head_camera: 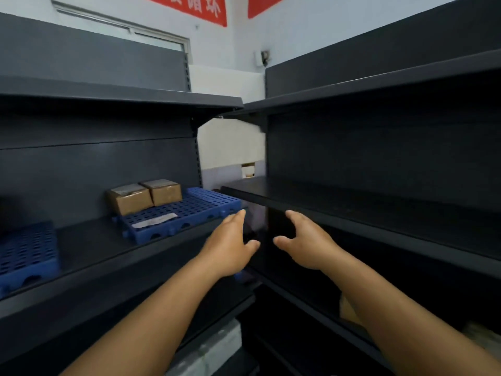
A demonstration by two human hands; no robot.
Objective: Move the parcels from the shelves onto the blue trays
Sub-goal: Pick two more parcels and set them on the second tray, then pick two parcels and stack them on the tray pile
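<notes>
Two brown cardboard parcels stand side by side on a blue perforated tray [200, 210] on the left shelf: the left parcel [130, 199] and the right parcel [164, 191]. A flat white packet [154, 220] lies on the tray's front. Another blue tray [27, 256] sits at the far left of the same shelf. My left hand [230, 245] and my right hand [306, 240] are held out in front of the corner between the two shelf units, fingers relaxed, palms facing each other, holding nothing.
Dark grey shelf units meet in a corner; the right unit's shelf [352, 204] holds nothing in view. A brown box [349, 310] shows on a lower right shelf. A pale bundle [217, 346] lies low between the units.
</notes>
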